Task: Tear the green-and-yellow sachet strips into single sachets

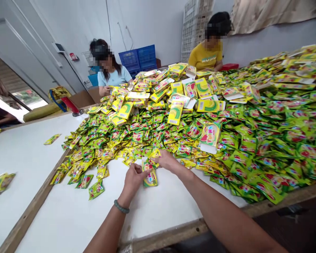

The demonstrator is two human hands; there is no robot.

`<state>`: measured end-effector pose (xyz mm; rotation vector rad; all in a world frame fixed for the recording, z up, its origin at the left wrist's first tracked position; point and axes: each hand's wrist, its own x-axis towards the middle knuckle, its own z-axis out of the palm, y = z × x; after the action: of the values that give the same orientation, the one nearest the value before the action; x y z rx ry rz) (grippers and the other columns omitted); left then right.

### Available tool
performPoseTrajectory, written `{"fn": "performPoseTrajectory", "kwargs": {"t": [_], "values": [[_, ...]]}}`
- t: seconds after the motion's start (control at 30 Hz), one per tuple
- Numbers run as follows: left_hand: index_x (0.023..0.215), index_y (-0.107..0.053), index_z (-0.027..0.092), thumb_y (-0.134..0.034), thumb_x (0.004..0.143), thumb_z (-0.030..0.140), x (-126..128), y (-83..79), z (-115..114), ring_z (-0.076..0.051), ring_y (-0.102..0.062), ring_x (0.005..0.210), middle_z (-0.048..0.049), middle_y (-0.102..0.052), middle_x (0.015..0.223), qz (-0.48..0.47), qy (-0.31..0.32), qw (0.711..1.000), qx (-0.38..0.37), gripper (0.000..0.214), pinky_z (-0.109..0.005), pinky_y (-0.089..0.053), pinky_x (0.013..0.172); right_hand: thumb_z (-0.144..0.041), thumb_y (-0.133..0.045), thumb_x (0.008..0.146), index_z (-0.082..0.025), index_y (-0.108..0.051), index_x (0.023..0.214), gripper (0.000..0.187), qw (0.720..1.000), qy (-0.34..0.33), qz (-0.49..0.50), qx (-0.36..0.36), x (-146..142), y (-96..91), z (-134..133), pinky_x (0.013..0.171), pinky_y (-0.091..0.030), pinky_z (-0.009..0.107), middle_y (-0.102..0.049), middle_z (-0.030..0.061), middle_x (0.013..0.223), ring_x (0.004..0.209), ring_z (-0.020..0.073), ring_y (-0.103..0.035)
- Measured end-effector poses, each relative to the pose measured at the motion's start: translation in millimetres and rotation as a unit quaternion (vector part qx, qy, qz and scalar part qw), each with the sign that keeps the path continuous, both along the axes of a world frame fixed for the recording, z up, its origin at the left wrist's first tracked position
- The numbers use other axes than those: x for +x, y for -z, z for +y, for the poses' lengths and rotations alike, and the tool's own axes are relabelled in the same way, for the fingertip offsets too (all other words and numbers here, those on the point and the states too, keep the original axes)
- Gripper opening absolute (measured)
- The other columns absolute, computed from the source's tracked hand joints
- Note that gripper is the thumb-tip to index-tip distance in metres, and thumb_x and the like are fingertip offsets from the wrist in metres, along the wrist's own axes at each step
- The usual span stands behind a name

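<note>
My left hand (135, 177), with a green bead bracelet at its wrist, is closed on a small printed carton (150, 178). Its thumb lies across the carton's front, just above the white table (171, 207). At the carton's upper end my right hand (165, 161) pinches a small yellow sachet (156, 154). Directly behind both hands rises a heap of green and yellow sachets (137, 136). Another printed carton (210, 135) with a white flap lies on the heap to the right of my right hand.
Many yellow cartons (176, 112) are piled on top of the heap. A wooden strip (39, 198) divides the table on the left. A wooden edge (168, 236) runs along the front. Two people sit across the table, near blue crates (138, 59).
</note>
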<state>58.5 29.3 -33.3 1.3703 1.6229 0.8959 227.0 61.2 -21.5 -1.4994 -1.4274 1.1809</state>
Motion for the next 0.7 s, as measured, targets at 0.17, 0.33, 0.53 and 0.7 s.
{"fn": "performPoseTrajectory", "kwargs": {"t": [0.17, 0.33, 0.53, 0.7], "values": [[0.092, -0.042, 0.021, -0.079, 0.057, 0.038, -9, -10.0, -1, -0.015, -0.063, 0.058, 0.0013, -0.066, 0.068, -0.234, 0.001, 0.972, -0.019, 0.054, -0.026, -0.047, 0.057, -0.038, -0.063, 0.071, -0.018, -0.064, 0.087, 0.026, 0.993, 0.019, 0.075, 0.085, 1, -5.8, 2, 0.064, -0.048, 0.028, -0.068, 0.0034, 0.082, 0.074, 0.0179, -0.06], [0.098, -0.054, 0.016, -0.079, 0.058, 0.036, -13, -19.4, -3, -0.015, -0.065, 0.064, -0.0013, -0.069, 0.072, -0.231, 0.019, 0.973, 0.007, 0.051, -0.024, -0.049, 0.059, -0.041, -0.059, 0.074, -0.016, -0.062, 0.085, 0.027, 0.994, 0.027, 0.028, 0.106, 7, -17.1, 3, 0.065, -0.044, 0.027, -0.066, 0.0031, 0.077, 0.071, 0.0165, -0.058], [0.091, -0.061, 0.013, -0.079, 0.06, 0.031, -11, -21.2, -6, -0.014, -0.066, 0.068, -0.0032, -0.071, 0.076, -0.305, -0.016, 0.952, 0.013, 0.04, -0.025, -0.052, 0.066, -0.042, -0.061, 0.07, -0.016, -0.06, 0.068, 0.025, 0.994, -0.062, -0.069, 0.059, 18, -21.9, 0, 0.056, -0.034, 0.023, -0.057, -0.0014, 0.063, 0.059, 0.0121, -0.047], [0.096, -0.062, 0.013, -0.079, 0.06, 0.028, -9, -21.3, -7, -0.017, -0.067, 0.075, -0.0067, -0.072, 0.086, -0.298, 0.044, 0.954, -0.011, 0.042, -0.028, -0.053, 0.072, -0.04, -0.063, 0.068, -0.016, -0.061, 0.068, 0.024, 0.99, -0.107, -0.053, 0.072, 18, -22.8, -1, 0.054, -0.031, 0.022, -0.054, -0.003, 0.061, 0.058, 0.011, -0.043]]}}
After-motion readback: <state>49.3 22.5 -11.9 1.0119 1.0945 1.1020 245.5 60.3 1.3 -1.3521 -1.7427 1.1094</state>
